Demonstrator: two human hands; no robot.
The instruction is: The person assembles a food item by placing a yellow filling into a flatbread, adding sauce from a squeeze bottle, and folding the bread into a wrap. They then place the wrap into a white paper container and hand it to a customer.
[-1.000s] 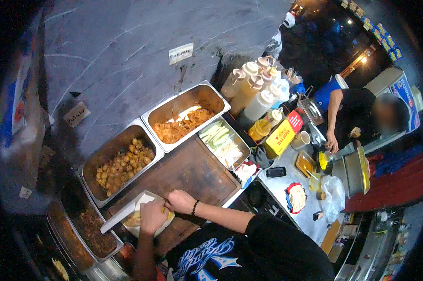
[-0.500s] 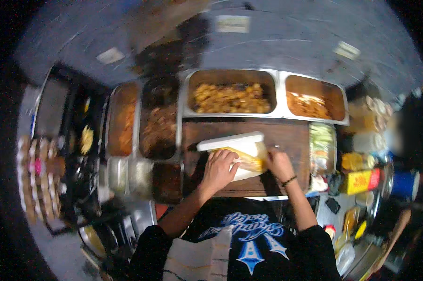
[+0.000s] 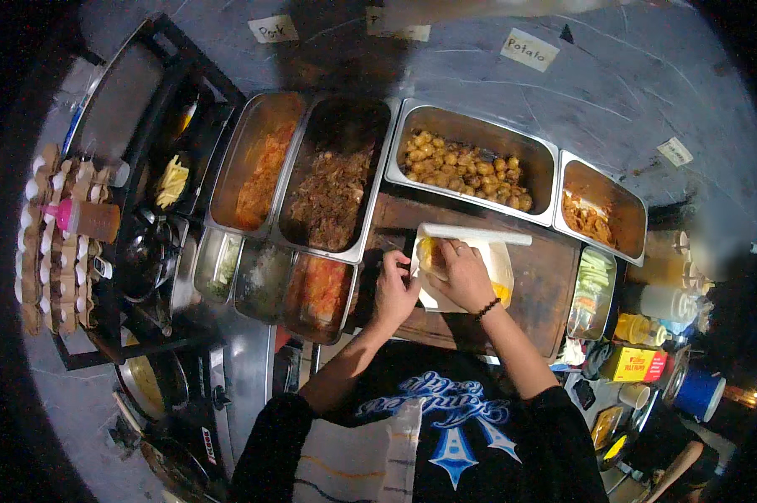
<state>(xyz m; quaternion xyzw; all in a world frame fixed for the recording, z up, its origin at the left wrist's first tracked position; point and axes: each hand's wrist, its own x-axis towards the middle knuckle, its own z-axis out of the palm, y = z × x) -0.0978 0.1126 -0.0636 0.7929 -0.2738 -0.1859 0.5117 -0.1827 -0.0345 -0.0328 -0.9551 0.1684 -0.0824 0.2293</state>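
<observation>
Wooden board (image 3: 539,281) — hands (image 3: 465,275) at paper (image 3: 497,256).

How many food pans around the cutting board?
8: left, outer pan, meat pan; nearer, chopped-green pan, whitish pan, red pan; behind, potato pan, orange-food pan; right, green-stick pan. More may be hidden.

Looks like matt wood for the cutting board (image 3: 546,277), glossy metal for the potato pan (image 3: 540,173), smooth paper for the wrapper (image 3: 497,260), rough cardboard for the egg trays (image 3: 30,293).

The right grip (image 3: 464,275) hides part of the yellowish food (image 3: 430,254) on the pale wrapper (image 3: 497,258).
</observation>
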